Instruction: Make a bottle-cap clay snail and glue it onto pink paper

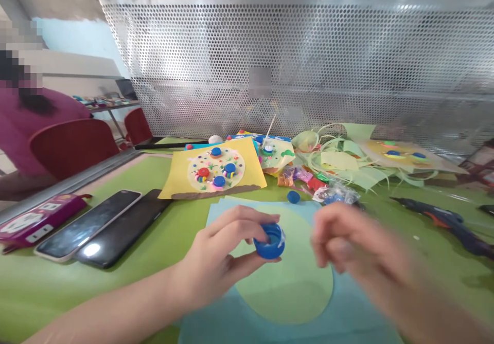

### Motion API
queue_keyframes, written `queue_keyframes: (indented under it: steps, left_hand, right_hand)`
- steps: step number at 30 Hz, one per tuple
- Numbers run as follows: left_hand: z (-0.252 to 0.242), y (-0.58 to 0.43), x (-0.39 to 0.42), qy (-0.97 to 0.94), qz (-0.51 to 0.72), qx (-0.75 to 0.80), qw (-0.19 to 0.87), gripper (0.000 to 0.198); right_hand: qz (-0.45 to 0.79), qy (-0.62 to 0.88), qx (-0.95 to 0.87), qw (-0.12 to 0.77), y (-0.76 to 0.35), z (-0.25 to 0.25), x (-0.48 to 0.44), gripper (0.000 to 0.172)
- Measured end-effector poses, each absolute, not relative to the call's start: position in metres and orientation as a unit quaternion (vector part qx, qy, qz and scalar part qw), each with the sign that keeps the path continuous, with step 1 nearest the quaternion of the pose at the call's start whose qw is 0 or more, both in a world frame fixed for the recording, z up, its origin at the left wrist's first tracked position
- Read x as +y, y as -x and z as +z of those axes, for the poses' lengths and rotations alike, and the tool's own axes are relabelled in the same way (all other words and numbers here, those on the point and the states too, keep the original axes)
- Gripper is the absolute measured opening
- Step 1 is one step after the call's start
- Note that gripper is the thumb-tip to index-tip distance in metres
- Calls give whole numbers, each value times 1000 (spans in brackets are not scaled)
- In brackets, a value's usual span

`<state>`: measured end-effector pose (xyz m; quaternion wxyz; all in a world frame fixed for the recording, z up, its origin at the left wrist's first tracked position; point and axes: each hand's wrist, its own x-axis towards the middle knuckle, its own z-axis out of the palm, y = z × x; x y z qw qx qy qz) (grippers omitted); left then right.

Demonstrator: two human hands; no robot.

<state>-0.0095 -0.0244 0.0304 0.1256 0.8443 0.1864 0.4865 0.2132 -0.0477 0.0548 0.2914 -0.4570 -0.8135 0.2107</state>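
My left hand [227, 251] pinches a blue bottle cap [270, 249], its hollow side tilted toward me. Some white material sits on the cap's right rim. Under it lies a pale green paper circle [289, 292] on light blue paper sheets [204, 303]. To the right of the cap hovers my right hand [347, 241], apart from it and smeared by motion. Its fingers look curled, but I cannot tell whether they hold anything. A second blue cap [293, 197] rests just beyond the blue paper.
Beyond are a yellow card decorated with caps [250, 174], clay packets [301, 177] and paper strips [339, 154]. A glue gun [447, 220] lies right; two phones [88, 223] and a purple case [42, 220] lie left. A metal mesh panel [309, 76] stands behind. Someone sits far left.
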Motion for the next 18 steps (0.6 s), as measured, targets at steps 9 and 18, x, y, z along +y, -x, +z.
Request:
queue_keyframes:
  steps: [9, 18]
  left_hand:
    - [28, 16, -21, -891, 429, 146, -21, 25]
    - [19, 15, -23, -911, 384, 144, -39, 29]
  right_hand:
    - [144, 395, -883, 207, -181, 45, -43, 19]
    - [72, 351, -920, 158, -189, 36, -35, 27]
